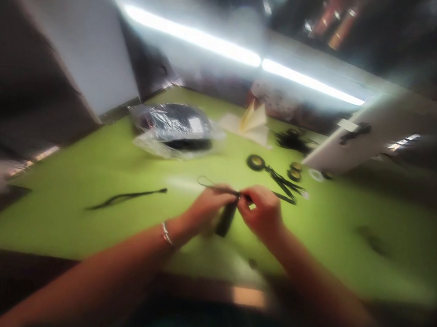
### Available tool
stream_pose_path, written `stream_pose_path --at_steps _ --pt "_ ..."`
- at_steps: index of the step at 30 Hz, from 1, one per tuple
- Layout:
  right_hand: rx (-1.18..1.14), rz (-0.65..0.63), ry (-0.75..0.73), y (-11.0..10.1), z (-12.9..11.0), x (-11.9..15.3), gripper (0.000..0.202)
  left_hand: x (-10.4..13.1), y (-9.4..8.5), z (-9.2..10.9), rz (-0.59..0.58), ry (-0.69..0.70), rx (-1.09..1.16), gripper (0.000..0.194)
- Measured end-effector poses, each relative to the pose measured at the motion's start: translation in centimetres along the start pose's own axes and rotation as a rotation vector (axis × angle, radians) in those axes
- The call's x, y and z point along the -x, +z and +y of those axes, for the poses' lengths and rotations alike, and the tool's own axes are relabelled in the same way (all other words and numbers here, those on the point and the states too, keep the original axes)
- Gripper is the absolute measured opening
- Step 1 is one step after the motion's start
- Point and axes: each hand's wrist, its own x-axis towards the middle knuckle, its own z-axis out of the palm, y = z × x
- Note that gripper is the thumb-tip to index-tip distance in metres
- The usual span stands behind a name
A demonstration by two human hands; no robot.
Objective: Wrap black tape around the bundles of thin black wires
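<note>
Left hand (213,201) and right hand (263,210): fingertips close together, both pinching one black strap (225,221). One broad part of the strap hangs between the hands, toward the wearer; the fingers cover its upper portion. One thin loop (203,182) projects just beyond the left hand; its join to the strap is hidden. One bracelet (166,233) is on the left wrist.

Left of the left hand: one loose strap (129,196), lying flat on the worktop (101,230).

Just beyond the right hand: one bundle of black straps (283,183), number too blurred to count. Beside it: one large roll (255,162) and two small rolls (294,171), all black and yellow. Farther right: one white ring (316,175).

Beyond the left hand: one clear bag (176,127) with dark contents, bearing one white label (195,125); print too blurred to read. Beyond both hands: folded paper (250,122); to its right, one dark tangle (292,140), hard to make out. Farthest: two lit tubes (196,35).
</note>
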Motion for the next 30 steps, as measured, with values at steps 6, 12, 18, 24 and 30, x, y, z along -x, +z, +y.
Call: stream_pose_path --at_steps 6,12,18,24,30 --pt "0.135 -0.040 -0.094 -0.2 0.1 0.1 0.011 0.1 -0.1 -0.1 0.000 -0.014 0.063 0.015" --pt "0.195 -0.054 -0.259 -0.3 0.1 0.1 0.016 0.1 -0.8 0.1 0.064 -0.079 0.007 0.017" --pt "0.238 -0.036 -0.289 0.3 0.3 0.5 0.022 0.2 -0.7 0.1 0.107 -0.212 0.143 0.030" --pt "0.176 -0.068 -0.234 0.5 0.2 0.5 0.017 -0.1 -0.9 -0.3 0.154 -0.207 -0.058 0.043" --pt "-0.055 -0.151 0.021 0.0 0.4 0.1 0.010 -0.3 -0.8 -0.1 0.135 -0.014 -0.290 0.037"
